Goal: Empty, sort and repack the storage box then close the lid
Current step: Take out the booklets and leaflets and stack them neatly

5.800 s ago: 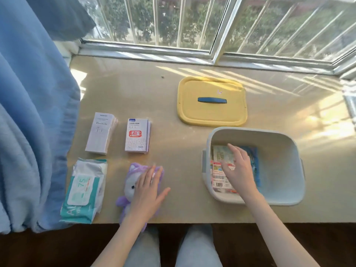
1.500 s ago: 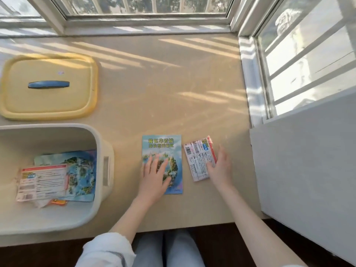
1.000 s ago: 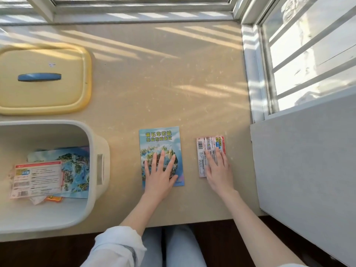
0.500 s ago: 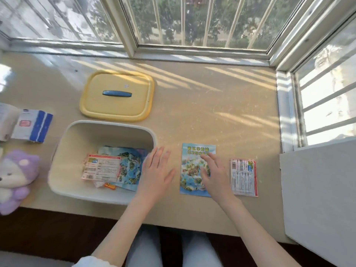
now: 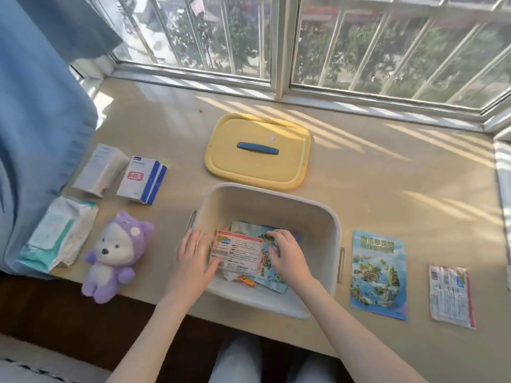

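Both my hands are down in the one storage box [image 5: 276, 208], which stands at the near edge of the sill [image 5: 387, 189]. My left hand [image 5: 193, 261] lies over the box's left rim, fingers straight and loose, the thumb touching the lower left corner of a red-edged packet [image 5: 237, 251]. My right hand [image 5: 289, 257] has its fingers bent, their tips grasping that packet's right edge. The packet lies on a map leaflet [image 5: 272, 281] inside the box. One small orange thing [image 5: 247, 281] shows beneath it; I cannot tell what it is.

Right of the box, flat on the sill, a second map leaflet [image 5: 377, 272] lies just beside it, and a second packet [image 5: 450, 295] lies further right. That makes two leaflets and two packets, one of each in the box and one of each out.

Left of the box lies one purple plush toy [image 5: 116, 255], and further left one pack of wipes [image 5: 58, 236]. Behind those, two cartons lie side by side, a plain white carton [image 5: 101, 170] and a blue-striped carton [image 5: 142, 179].

Directly behind the box, close to its far rim, one yellow lid [image 5: 257, 167] lies flat with its blue handle [image 5: 257, 148] up. A blue curtain [image 5: 33, 134] hangs far left of the box, and a barred window [image 5: 276, 37] runs behind the lid.
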